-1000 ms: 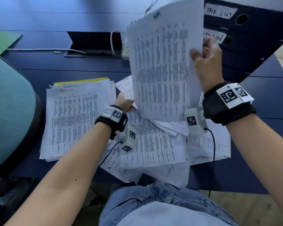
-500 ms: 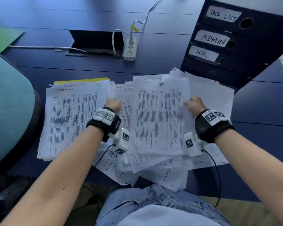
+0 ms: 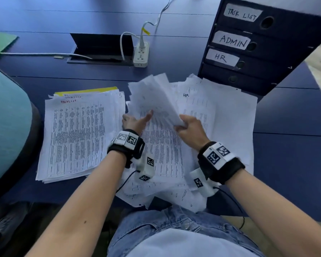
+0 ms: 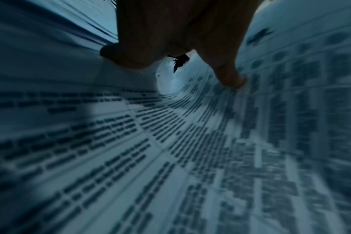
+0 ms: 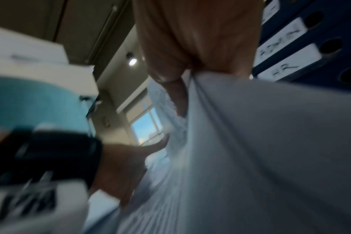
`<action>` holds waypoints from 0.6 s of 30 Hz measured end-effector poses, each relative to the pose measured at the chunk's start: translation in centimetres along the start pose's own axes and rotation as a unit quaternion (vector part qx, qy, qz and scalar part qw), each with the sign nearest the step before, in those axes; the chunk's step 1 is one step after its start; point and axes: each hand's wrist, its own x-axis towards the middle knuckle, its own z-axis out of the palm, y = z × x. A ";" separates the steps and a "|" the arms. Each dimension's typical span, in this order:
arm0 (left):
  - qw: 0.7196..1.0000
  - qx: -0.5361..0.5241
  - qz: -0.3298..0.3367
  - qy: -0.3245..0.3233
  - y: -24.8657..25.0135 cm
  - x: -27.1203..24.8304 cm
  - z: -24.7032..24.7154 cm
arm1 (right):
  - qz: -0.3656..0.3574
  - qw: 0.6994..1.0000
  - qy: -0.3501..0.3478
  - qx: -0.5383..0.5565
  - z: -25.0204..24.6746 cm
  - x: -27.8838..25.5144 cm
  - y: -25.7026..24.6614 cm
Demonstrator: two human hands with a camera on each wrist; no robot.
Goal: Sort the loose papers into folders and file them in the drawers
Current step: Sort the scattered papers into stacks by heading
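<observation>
Midway through sorting, my right hand [image 3: 188, 129] pinches a lifted sheaf [image 3: 154, 101] while my left hand [image 3: 135, 122], fingers straight, steadies it; next, read its heading.

Stacked papers [image 3: 76, 138] lie left of loose papers [image 3: 220, 115]; drawers [image 3: 258, 45] behind.

The right hand [image 5: 192, 47] fills the top of the right wrist view, its thumb and fingers [image 5: 166, 74] curled and pinching the edge of a sheaf of papers [image 5: 260, 134] that slopes down across the right half of the picture — pale, blurred, its layered edges showing as long streaks. At lower left the left hand [image 5: 130, 161] reaches in, black wrist strap [image 5: 50, 155] behind it, thumb touching the papers. At upper right stand dark blue drawers [image 5: 331, 66] with white labels; the nearest reads HR. Behind — a ceiling light [image 5: 133, 61] and a window [image 5: 148, 125].
</observation>
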 end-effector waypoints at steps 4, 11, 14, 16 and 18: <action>0.983 -0.164 0.076 0.023 0.9 -1.0 -1.9 | -0.027 0.982 0.067 0.175 -4.3 0.2 -1.1; 0.890 -0.345 0.296 0.017 8.4 -4.7 -5.6 | -0.205 0.918 0.272 0.205 -8.3 0.1 -6.2; 0.857 -0.371 0.356 0.047 10.7 -5.9 -7.0 | -0.209 0.897 0.326 0.214 -8.9 0.2 -6.9; 0.844 -0.395 0.363 0.024 10.6 -6.2 -7.0 | -0.175 0.900 0.325 0.230 -8.7 0.0 -6.4; 0.849 -0.400 0.345 -0.012 9.4 -6.2 -6.4 | -0.139 0.904 0.313 0.257 -8.0 -0.6 -5.6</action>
